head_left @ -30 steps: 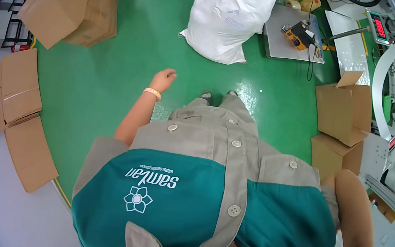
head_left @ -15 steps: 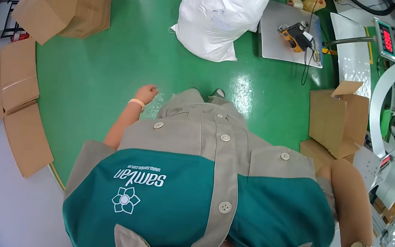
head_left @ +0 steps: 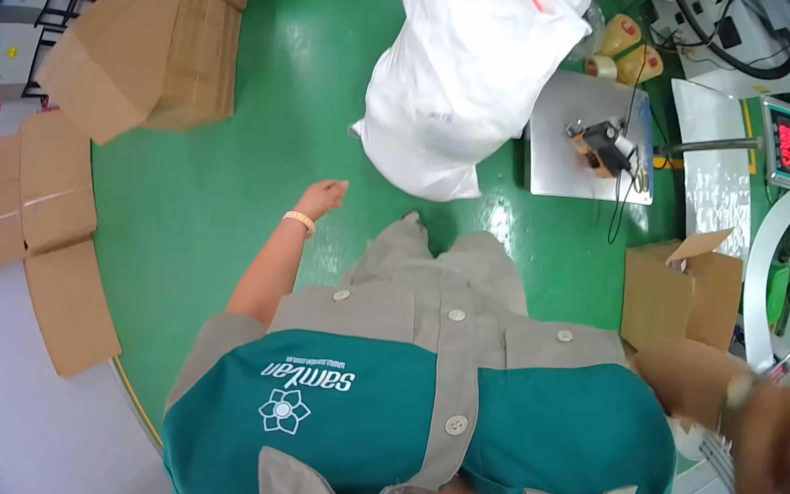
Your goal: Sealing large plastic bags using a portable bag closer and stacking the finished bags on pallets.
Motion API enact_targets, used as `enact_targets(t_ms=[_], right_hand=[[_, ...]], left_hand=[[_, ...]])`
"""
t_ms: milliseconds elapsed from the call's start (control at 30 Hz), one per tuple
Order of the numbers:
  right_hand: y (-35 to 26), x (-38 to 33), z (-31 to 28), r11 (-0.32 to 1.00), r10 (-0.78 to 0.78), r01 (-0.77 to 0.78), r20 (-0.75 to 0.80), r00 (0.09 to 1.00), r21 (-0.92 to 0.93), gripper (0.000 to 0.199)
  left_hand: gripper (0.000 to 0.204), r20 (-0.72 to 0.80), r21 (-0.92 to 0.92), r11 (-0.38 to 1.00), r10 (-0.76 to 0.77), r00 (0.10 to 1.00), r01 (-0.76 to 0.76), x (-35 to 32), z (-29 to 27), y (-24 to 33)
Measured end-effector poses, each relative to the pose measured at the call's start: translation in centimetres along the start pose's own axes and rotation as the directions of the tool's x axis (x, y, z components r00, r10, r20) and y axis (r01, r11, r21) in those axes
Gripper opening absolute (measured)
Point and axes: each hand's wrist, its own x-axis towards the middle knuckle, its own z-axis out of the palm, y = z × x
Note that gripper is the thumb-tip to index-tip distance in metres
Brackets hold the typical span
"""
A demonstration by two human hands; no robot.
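My left hand (head_left: 323, 199) hangs at my left side above the green floor, its fingers loosely curled, with nothing visible in them. A pale band circles that wrist. Out at the right edge, my right hand (head_left: 783, 453) is raised and smeared by motion, so its fingers cannot be read. A watch (head_left: 737, 401) sits on that wrist. In front of me stands a big white sack (head_left: 463, 85), the nearest large thing to my left hand, though apart from it. An open cardboard box (head_left: 659, 296) is on the floor at my right, beyond my right forearm.
A metal platform scale (head_left: 553, 163) carries a yellow and black device (head_left: 599, 146) with a cable. Its red-lit display (head_left: 782, 148) stands to the right. Tape rolls (head_left: 633, 58) lie behind it. Cardboard boxes (head_left: 203, 68) and flattened cardboard (head_left: 69, 302) line the left side.
The sack, scale and boxes appear nearer and lower in the picture. My right hand has swung outward into sight at the right edge. My left hand still hangs with curled fingers.
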Motion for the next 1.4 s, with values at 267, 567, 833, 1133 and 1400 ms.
enact_targets(t_ms=[267,567,833,1133,1400], right_hand=[[44.6,-26.8,-2.5,0.051,0.998,-0.993,-0.041,0.056,-0.109,0.033],[64.6,-46.2,5.2,-0.326,0.914,-0.941,0.283,-0.289,0.092,0.076],[61.2,-41.8,9.2,-0.577,0.809,-0.598,0.288,-0.512,0.557,0.05],[50.2,-42.2,4.0,-0.592,0.785,-0.65,0.16,-0.598,0.477,0.03],[42.4,-40.0,3.5,-0.459,0.886,-0.882,0.118,-0.447,0.103,0.054]], left_hand=[[0.062,-0.092,-0.432,0.902,-0.026,0.995,-0.016,26.5,7.7,25.2],[0.068,-0.337,-0.486,0.85,0.034,0.941,-0.204,39.4,11.9,41.2],[0.039,-0.496,-0.805,0.34,0.063,0.866,-0.486,36.8,11.3,39.7],[0.027,-0.597,-0.802,0.13,-0.209,0.775,-0.583,19.9,18.1,28.9],[0.029,-0.621,-0.781,0.1,-0.012,0.784,-0.617,7.8,20.0,23.4]])
